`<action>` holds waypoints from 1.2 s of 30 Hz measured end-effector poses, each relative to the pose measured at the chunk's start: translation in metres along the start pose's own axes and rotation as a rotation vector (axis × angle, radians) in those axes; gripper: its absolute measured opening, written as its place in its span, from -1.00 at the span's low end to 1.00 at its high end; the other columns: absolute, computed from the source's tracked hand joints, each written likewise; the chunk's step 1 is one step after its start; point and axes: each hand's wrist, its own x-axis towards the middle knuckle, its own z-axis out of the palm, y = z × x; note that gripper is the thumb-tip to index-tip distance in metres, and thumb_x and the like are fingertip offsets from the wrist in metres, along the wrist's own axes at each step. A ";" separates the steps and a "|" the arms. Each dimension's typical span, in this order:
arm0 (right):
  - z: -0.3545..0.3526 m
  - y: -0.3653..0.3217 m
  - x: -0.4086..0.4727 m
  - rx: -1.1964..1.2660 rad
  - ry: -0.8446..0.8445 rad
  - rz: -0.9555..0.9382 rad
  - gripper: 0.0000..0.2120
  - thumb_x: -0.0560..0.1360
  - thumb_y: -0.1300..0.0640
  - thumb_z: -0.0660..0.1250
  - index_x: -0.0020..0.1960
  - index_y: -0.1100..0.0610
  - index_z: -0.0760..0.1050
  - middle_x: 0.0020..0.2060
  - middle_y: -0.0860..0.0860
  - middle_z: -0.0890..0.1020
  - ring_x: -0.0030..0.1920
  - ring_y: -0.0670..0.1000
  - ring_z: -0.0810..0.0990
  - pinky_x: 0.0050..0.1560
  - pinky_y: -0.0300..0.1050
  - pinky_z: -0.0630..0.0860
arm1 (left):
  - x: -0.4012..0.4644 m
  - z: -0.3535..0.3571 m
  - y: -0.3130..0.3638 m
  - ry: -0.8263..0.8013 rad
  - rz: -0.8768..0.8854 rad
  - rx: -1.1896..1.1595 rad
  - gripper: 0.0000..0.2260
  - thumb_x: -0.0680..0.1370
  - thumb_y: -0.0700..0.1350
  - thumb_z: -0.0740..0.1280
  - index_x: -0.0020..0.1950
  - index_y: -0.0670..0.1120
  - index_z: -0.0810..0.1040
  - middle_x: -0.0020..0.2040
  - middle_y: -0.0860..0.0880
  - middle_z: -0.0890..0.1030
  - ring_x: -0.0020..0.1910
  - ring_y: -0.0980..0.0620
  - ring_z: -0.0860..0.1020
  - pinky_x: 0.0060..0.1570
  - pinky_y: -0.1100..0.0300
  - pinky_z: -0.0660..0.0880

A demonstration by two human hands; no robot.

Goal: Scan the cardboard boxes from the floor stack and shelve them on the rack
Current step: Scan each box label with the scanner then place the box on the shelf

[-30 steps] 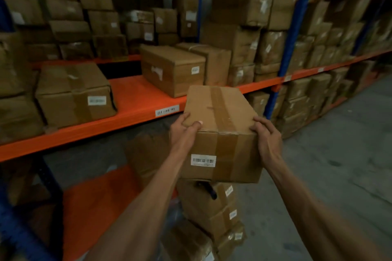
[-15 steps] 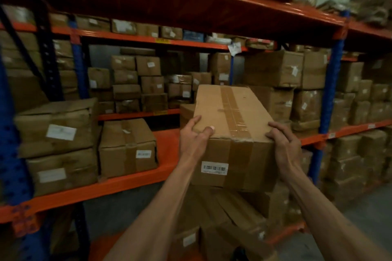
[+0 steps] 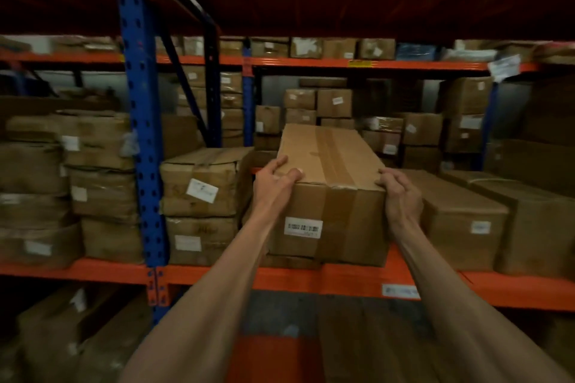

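Note:
A long taped cardboard box [image 3: 329, 183] with a white barcode label on its near end is held out in front of me, its far part over the orange shelf [image 3: 311, 280] of the rack. My left hand [image 3: 273, 183] grips its near left top corner, fingers curled over the edge. My right hand [image 3: 401, 196] grips the near right top corner the same way. The box's underside seems to sit at or just above the shelf beam; I cannot tell if it touches.
Two stacked boxes [image 3: 202, 208] stand just left of the held box and a long box [image 3: 454, 218] lies just right of it. A blue upright [image 3: 143, 134] stands further left. More boxes fill the back shelves and the level below.
I have carried the box forward and up to the rack; it now sits over the orange shelf between neighbouring boxes. The view has turned to face the shelf squarely.

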 end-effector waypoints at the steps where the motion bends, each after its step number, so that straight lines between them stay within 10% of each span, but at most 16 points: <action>1: 0.013 0.007 0.009 -0.006 -0.023 0.007 -0.64 0.37 -0.13 0.37 0.14 -0.11 0.69 0.07 -0.12 0.65 0.02 -0.12 0.51 -0.07 -0.13 0.35 | 0.011 -0.004 -0.007 0.027 -0.007 0.000 -0.47 0.38 0.06 0.47 0.35 0.04 0.55 0.17 0.05 0.53 0.00 0.19 0.50 -0.14 0.29 0.43; 13: 0.142 0.056 0.105 -0.033 -0.111 0.092 -0.65 0.38 -0.17 0.36 0.11 -0.14 0.68 0.10 -0.05 0.65 0.17 0.10 0.53 0.25 0.08 0.46 | 0.144 -0.021 -0.061 0.134 -0.083 0.075 -0.43 0.35 0.07 0.48 0.36 0.05 0.54 0.25 -0.03 0.54 0.12 0.00 0.52 0.19 -0.02 0.50; 20: 0.178 0.110 0.129 -0.127 -0.174 0.140 -0.77 0.28 -0.33 0.21 -0.18 -0.30 0.54 -0.03 -0.07 0.53 0.02 0.04 0.41 0.03 -0.05 0.30 | 0.188 -0.019 -0.123 0.170 -0.165 0.189 -0.62 0.41 0.11 0.44 0.23 0.15 0.59 0.24 0.00 0.53 0.16 0.00 0.50 0.15 0.01 0.49; 27: 0.202 0.131 0.150 -0.192 -0.143 0.080 -0.78 0.40 -0.30 0.22 -0.07 -0.27 0.54 -0.07 -0.07 0.53 -0.04 0.03 0.39 0.00 -0.04 0.32 | 0.208 0.001 -0.148 0.439 0.628 0.710 -0.82 0.55 -0.22 0.31 0.06 -0.20 0.67 -0.03 -0.13 0.70 -0.07 -0.05 0.64 -0.02 0.22 0.48; 36: 0.205 0.143 0.151 -0.267 -0.127 0.032 -0.75 0.38 -0.33 0.17 -0.05 -0.28 0.50 -0.07 -0.06 0.51 0.00 0.04 0.41 0.00 -0.04 0.31 | 0.216 -0.010 -0.162 0.224 0.718 0.989 -0.67 0.65 -0.04 0.04 -0.10 -0.13 0.53 -0.21 -0.07 0.50 -0.21 -0.05 0.44 -0.09 0.00 0.41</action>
